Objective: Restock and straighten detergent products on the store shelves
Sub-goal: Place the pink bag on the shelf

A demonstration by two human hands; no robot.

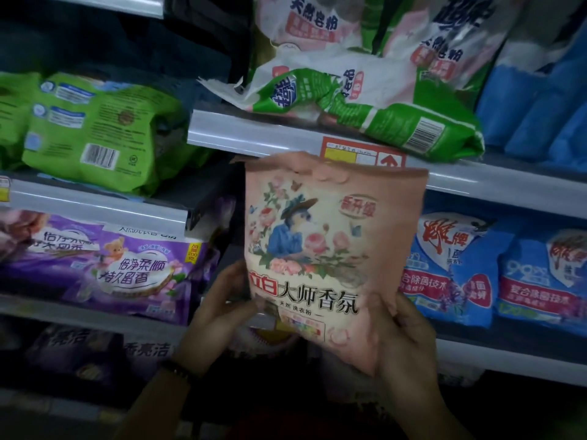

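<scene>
Both hands hold one pink washing-powder bag (330, 249), upright, print facing the camera, in front of the shelving at centre frame. Left hand (219, 309) is closed on the bag's lower left edge, thumb on the front. Right hand (403, 341) is closed around the lower right corner, fingers behind, thumb on the front. A bead bracelet (178, 371) sits on the left wrist.

The bag is not on any shelf. Its top edge overlaps the red and yellow price tag (362, 154) on the shelf rail (270, 134) at 12 o'clock. Where it will go cannot be told; the space directly behind it is hidden.

State of the shelves, as visible:
- 10 o'clock: green detergent bags (92, 131) lie flat with barcodes up, back side out. Judged unstraightened.
- 1 o'clock: a green-and-white powder bag (359, 106) lies slumped and crumpled across the rail, one end hanging over the edge. Upright bags of the same brand (314, 23) stand behind it. Judged the untidiest spot.
- 8 o'clock: purple softener-scent bags (127, 265) lie face out, fairly orderly.
- 3 o'clock: blue powder bags (457, 271) lean in a row, fronts out, somewhat uneven.
- 7 o'clock: a dark lower shelf with dark packs (95, 354), too dim to assess.

Judgement: task is mid-course. One item is in hand and unplaced; the green shelves at least still need straightening.
</scene>
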